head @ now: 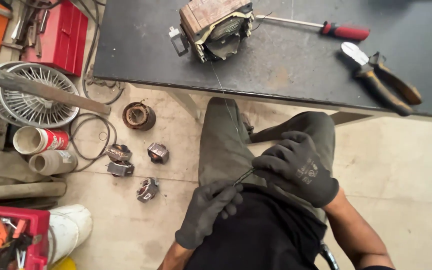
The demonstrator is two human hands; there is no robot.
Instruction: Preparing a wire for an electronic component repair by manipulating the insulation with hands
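2 hands: I see both gloved, low in the head view over the lap; left hand (207, 210) pinches the near end of the thin wire (242, 175) with fingers pressed together, right hand (296, 167) curls over the same strand just beside it, fingertips closed on it.
Wire path: I follow it from the pinch up across the trouser leg to the transformer (215, 27) on the dark table (286, 65); mid-span it is barely visible.
Risk 1, snap: I judge a sharp tug would break so fine a strand, since the core's edge bends it.
Risk 2, drag: I judge the transformer sits near the table edge; steady pull could slide it off toward the knees.
Risk 3, slip: gloves dull feel, so the wire may slide through or kink at the pinch.
Idle tools: screwdriver (326, 27) and pliers (383, 80) lie well apart on the table.
Floor: 4 small coils (158, 152) lie near the left foot, a tangle hazard.
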